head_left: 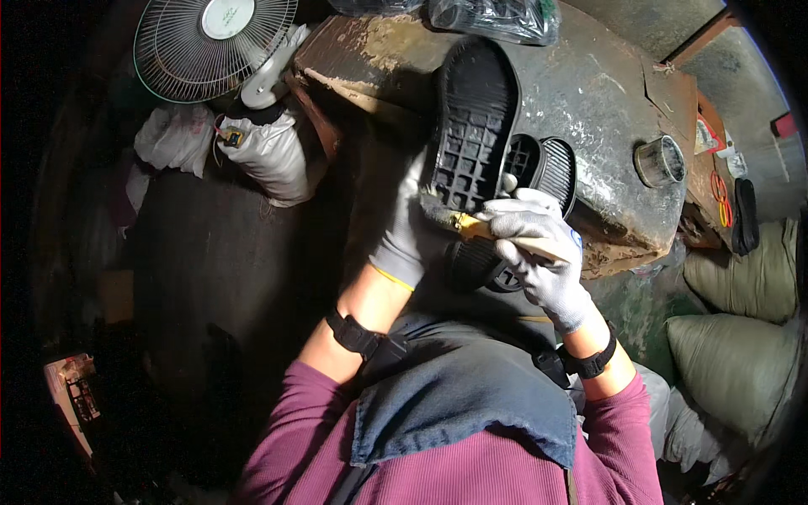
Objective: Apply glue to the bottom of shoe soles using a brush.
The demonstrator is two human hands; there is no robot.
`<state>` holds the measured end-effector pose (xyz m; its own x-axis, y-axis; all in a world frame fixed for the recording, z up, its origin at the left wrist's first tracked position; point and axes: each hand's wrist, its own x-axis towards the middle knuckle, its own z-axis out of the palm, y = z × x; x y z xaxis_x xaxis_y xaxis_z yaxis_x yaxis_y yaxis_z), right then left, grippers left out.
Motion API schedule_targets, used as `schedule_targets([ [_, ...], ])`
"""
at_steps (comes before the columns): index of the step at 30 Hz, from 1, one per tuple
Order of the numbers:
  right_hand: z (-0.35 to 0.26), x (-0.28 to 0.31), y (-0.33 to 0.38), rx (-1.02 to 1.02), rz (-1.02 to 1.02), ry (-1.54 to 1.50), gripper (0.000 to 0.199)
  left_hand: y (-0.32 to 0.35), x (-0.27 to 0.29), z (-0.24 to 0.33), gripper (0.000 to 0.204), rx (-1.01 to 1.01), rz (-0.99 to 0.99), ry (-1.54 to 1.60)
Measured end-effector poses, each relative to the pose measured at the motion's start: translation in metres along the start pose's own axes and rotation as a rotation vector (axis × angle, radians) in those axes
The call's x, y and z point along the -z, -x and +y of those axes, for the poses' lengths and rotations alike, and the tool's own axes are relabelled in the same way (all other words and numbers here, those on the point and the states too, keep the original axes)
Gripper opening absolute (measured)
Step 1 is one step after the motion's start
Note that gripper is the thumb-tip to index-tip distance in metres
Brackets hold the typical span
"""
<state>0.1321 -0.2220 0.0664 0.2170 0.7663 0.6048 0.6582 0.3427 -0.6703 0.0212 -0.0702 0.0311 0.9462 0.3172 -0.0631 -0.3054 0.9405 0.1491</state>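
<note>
A black shoe sole stands tilted up in front of me, its gridded inner side toward me. My left hand, in a grey-white glove, is closed on the sole's left lower edge; its fingers are mostly hidden behind it. In my gloved right hand the fingers wrap a brush with a yellow band. The brush's dark, worn bristles touch the sole's lower end. Further black soles lie just behind my right hand, and another dark sole shows below the brush.
The worn workbench carries a metal can at right and plastic-wrapped bundles at the far edge. Orange-handled scissors hang beside a dark sole. A fan and white sack stand left; green sacks lie right.
</note>
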Motion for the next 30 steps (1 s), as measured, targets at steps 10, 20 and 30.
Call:
schedule_targets([
  [10, 0.000, 0.000, -0.003, -0.391, -0.031, -0.236, 0.017, 0.006, 0.012, 0.064, 0.072, -0.058, -0.184, -0.273],
  [20, 0.017, -0.016, -0.015, -0.600, 0.001, -0.344, 0.019, 0.042, 0.032, 0.078, 0.062, -0.067, -0.161, -0.172],
  [30, 0.081, 0.178, 0.012, -0.310, 0.593, 0.216, 0.027, 0.261, 0.061, 0.209, 0.092, -1.616, -0.105, 0.299],
])
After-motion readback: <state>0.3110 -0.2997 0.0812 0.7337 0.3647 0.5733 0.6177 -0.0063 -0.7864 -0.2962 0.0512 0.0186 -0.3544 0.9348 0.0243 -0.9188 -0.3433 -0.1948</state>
